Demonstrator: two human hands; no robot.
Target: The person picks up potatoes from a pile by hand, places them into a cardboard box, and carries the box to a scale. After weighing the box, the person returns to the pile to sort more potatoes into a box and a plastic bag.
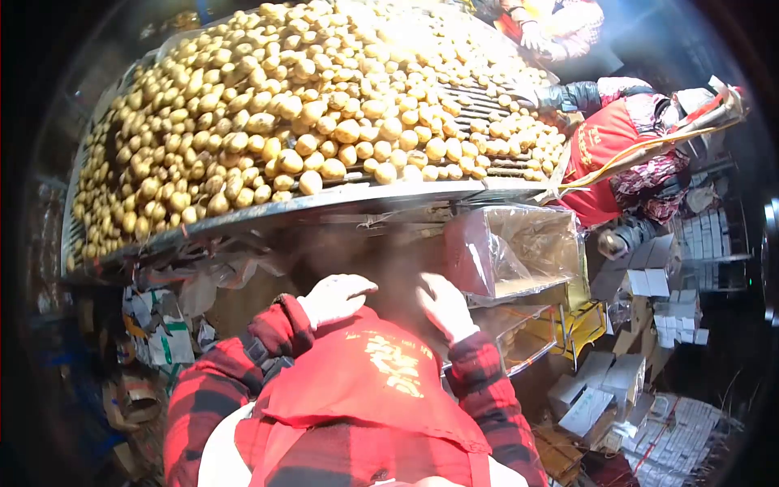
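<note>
My left hand (pixel 337 298), in a pale glove, is held in front of the red apron (pixel 365 373), its fingers stretched toward the right and slightly bent. Opposite it, my right hand (pixel 445 306), also gloved, points its fingers up and forward. Nothing shows in either hand, and a gap lies between them; the area just beyond is hazy. In front of both hands, a box lined with clear plastic (pixel 519 252) stands to the right, nearest my right hand. Heaped potatoes (pixel 268 105) cover the slatted sorting table (pixel 462 185) ahead.
A person in a red apron (pixel 604 146) stands at the table's right end, one arm over the slats. Another person (pixel 560 28) is at the far side. Yellow crates (pixel 580 325), cartons (pixel 596 390) and stacked flat cardboard (pixel 682 442) lie right; bags and boxes (pixel 162 333) lie left.
</note>
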